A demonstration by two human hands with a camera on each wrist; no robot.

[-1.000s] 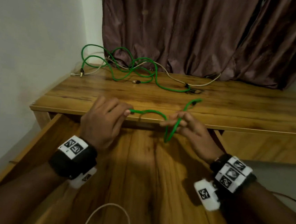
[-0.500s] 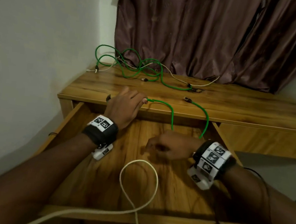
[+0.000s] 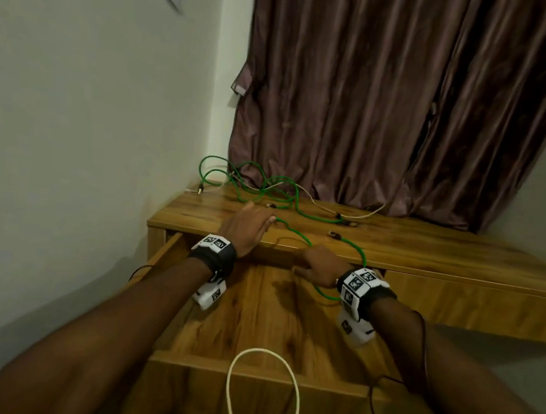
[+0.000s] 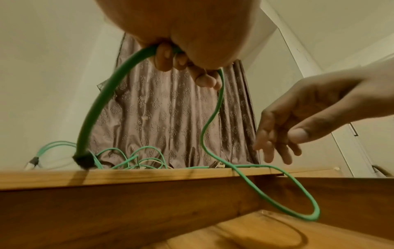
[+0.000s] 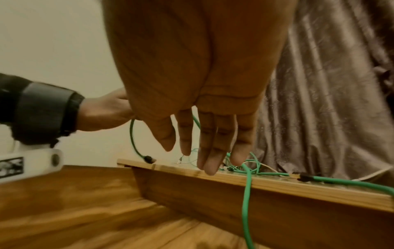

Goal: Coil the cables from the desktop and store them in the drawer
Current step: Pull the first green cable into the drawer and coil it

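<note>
My left hand (image 3: 255, 221) rests at the desk's front edge, its fingers (image 4: 168, 59) curled round a green cable (image 3: 297, 234). From that grip the cable arcs right, over the desk (image 3: 427, 251) edge, and hangs as a loop (image 4: 309, 215) into the open drawer (image 3: 254, 322). One plug end (image 3: 335, 235) lies on the desktop. My right hand (image 3: 314, 267) hovers above the drawer beside the hanging cable (image 5: 247, 193), fingers (image 5: 211, 151) straight, holding nothing. More green cable (image 3: 260, 185) lies tangled at the back left with a white cable (image 3: 366, 214).
A white cable loop (image 3: 264, 389) hangs over the drawer's front wall near me. A brown curtain (image 3: 392, 101) falls behind the desk and a wall (image 3: 89, 122) closes the left side. A shut drawer front (image 3: 472, 306) lies to the right.
A second ago both hands pinched the green cable. The right hand has let go, dipped into the drawer and risen to the desk edge. The left hand moved forward onto the desktop with the cable.
</note>
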